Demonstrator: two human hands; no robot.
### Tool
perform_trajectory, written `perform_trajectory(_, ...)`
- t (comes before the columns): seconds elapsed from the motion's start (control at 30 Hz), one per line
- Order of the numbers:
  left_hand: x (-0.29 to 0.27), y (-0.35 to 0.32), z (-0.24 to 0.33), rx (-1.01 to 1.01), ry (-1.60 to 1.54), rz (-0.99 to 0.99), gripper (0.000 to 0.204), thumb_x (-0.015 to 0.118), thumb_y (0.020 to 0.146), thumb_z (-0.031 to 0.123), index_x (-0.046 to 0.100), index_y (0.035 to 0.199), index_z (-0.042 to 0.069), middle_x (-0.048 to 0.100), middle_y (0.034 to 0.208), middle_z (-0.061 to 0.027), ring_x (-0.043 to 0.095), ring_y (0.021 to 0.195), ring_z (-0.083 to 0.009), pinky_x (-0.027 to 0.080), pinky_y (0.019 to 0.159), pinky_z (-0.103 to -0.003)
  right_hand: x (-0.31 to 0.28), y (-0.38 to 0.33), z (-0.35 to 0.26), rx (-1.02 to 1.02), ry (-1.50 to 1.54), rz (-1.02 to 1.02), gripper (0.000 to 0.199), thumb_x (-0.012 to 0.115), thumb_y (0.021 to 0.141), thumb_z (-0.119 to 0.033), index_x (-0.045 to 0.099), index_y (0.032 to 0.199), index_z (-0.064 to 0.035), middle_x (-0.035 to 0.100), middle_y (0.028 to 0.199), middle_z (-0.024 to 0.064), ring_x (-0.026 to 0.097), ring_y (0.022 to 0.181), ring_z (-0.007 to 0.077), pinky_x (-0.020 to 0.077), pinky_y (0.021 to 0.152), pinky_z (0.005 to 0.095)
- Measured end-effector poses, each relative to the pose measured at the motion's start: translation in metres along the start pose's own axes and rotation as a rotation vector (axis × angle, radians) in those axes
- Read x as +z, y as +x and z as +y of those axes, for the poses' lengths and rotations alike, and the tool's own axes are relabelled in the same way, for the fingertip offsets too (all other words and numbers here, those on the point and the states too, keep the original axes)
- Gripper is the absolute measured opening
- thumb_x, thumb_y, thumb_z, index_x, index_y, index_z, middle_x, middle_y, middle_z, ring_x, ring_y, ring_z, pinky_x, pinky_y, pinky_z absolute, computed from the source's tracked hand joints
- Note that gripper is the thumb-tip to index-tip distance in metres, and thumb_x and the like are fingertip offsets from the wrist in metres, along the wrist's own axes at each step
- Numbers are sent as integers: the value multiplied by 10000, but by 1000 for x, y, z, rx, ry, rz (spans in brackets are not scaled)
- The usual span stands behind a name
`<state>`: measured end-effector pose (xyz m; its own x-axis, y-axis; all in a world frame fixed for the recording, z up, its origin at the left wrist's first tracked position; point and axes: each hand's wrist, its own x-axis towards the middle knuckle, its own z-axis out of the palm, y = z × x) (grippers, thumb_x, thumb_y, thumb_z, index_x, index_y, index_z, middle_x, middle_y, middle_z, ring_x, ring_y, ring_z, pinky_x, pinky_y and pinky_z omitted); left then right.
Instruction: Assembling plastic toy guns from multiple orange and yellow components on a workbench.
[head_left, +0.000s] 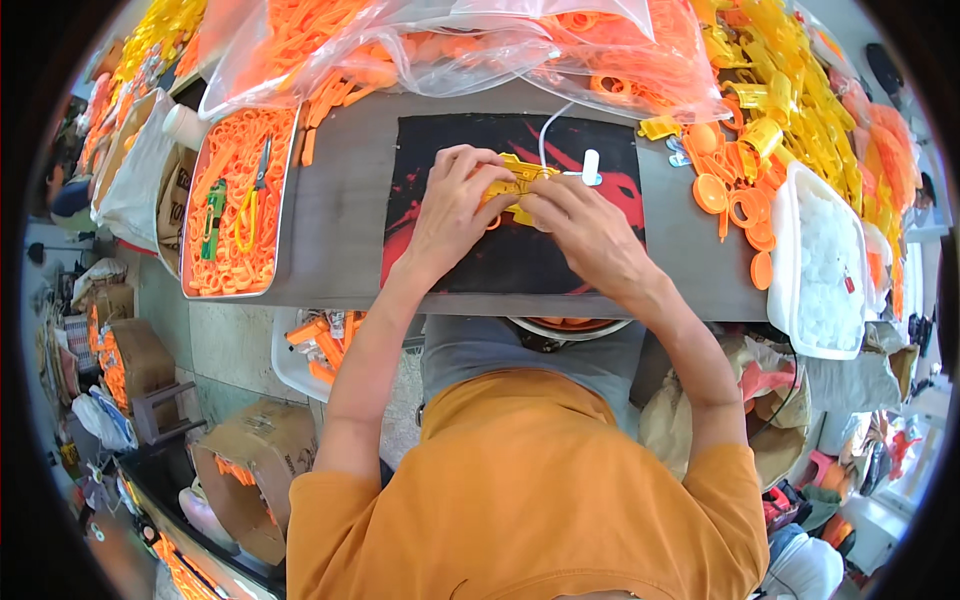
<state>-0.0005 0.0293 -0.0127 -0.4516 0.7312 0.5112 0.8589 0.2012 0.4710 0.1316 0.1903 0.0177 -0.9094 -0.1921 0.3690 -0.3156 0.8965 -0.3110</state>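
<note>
Both my hands meet over a black and red mat (470,265) on the grey table. Between them is a yellow plastic part (512,172), partly covered by my fingers. My left hand (458,205) grips it from the left, thumb and fingers bent around its edge. From the right, my right hand (580,222) pinches the part's near right side with thumb and forefinger. A bit of orange plastic (493,223) shows just under the yellow part. Beyond my right hand, a white cable (545,135) and a small white rounded piece (590,165) lie on the mat.
At left, a tray (290,190) holds orange pieces, scissors (250,200) and a green tool (212,225). A clear bag (430,60) of orange parts lies across the far side. Orange spoon-like pieces (711,193) and a white bin (787,260) of translucent pieces are at right.
</note>
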Motion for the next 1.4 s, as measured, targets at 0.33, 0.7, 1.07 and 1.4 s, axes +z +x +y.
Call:
perform_trajectory(0.33, 7, -3, 4, -91, -11, 69, 159, 726, 759, 110, 649, 890, 64, 575, 1077, -51, 472, 1090, -271, 395, 948, -385, -35, 30, 24, 278, 381, -2, 247, 639, 834, -94, 614, 1070, -25, 636, 1001, 112, 618, 866, 236, 486, 725, 344)
perform_trajectory(0.7, -11, 11, 20, -54, -55, 195, 488, 750, 762, 162, 554, 1196, 56, 572, 1224, -99, 526, 1153, -296, 389, 996, -411, 13, 42, 57, 683, 113, 101, 482, 388, 994, -389, 573, 856, 34, 590, 678, 173, 633, 650, 286, 462, 642, 393)
perform_trajectory(1.07, -14, 21, -7, -252, -393, -72, 472, 731, 803, 108, 576, 1243, 32, 663, 1064, -105, 635, 996, -267, 468, 931, -348, -10, 15, 40, 329, 180, 116, 337, 678, 849, -185, 612, 1160, -73, 575, 1171, 75, 482, 1151, 267, 371, 980, 396)
perform_trajectory(1.4, 0, 10, -24, -110, -227, -88, 458, 673, 874, 181, 533, 1293, 61, 635, 1159, -97, 570, 1090, -240, 286, 1120, -429, -25, 24, 44, 127, -28, 114, 105, 680, 808, -171, 627, 838, -85, 617, 840, 31, 558, 902, 244, 363, 930, 402)
